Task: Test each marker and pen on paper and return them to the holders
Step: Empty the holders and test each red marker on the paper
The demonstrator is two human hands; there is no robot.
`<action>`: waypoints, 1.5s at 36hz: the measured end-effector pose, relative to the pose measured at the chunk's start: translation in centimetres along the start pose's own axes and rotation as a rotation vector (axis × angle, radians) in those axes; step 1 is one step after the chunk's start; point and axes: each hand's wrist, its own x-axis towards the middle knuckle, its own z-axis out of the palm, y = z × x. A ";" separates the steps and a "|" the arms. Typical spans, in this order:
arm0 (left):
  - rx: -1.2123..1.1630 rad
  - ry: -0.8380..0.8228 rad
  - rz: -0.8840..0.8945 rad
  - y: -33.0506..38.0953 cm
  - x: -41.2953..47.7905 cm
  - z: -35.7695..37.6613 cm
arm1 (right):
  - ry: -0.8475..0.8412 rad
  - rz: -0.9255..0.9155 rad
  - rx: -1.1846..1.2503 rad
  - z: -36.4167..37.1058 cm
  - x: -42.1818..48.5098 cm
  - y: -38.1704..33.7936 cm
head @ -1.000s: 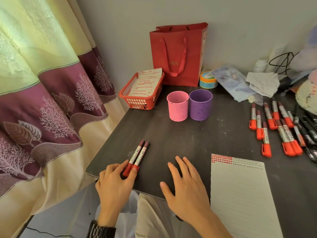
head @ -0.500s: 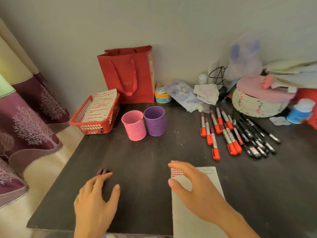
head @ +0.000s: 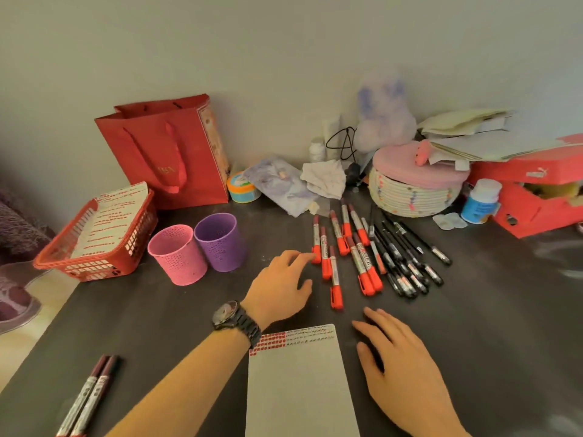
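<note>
- Up front in the head view, the left hand (head: 277,285) reaches out over the dark table (head: 151,323). Its fingers are loose and mostly straight, gripping nothing, and there's a black watch (head: 235,318) on the wrist.
- Right at its fingertips is the bunch of red markers (head: 344,247), lying loose on the table with the orange-red caps pointing back toward the person. The index tip is at the cap of the leftmost one, but I honestly can't tell if it's touching.
- Just past the red ones, further right of that hand, there's a fan of black pens (head: 407,260).
- Left of the left hand stand the pink holder (head: 178,253) and the purple holder (head: 220,246), both upright and pressed together side by side.
- The right hand (head: 400,370) is palm down with its fingers spread flat on the table, holding nothing. It sits just beside the right edge of the paper (head: 299,389).
- That paper lies between the two forearms, with rows of red test marks along its top.
- Well off to the left of the left forearm, near the table edge, two dark red markers (head: 91,398) lie touching.
- Beyond the holders are a red basket (head: 94,263) with a marked sheet in it and a red bag (head: 170,149) against the wall.
- Beyond the pens are a woven basket (head: 413,197) with a pink lid and a red box (head: 536,190).
</note>
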 end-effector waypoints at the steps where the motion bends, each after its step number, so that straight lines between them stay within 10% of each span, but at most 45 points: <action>1: 0.020 -0.026 0.001 0.3 1.0 0.3 | -0.004 -0.008 0.010 0.2 0.1 0.2; 27: 0.265 0.263 -0.246 -1.4 0.8 1.9 | -0.006 -0.036 0.088 0.4 -0.2 1.2; 38: -0.708 0.490 -0.449 -1.9 -6.8 -0.4 | -0.026 -0.003 0.091 -0.9 -0.1 0.2; 45: -1.288 0.462 -0.426 0.6 -14.7 -1.3 | 0.121 0.282 0.811 -1.9 -2.4 -3.6; 54: -1.124 0.202 -0.390 3.1 -20.2 0.6 | -0.071 0.292 1.338 -1.9 -4.4 -10.5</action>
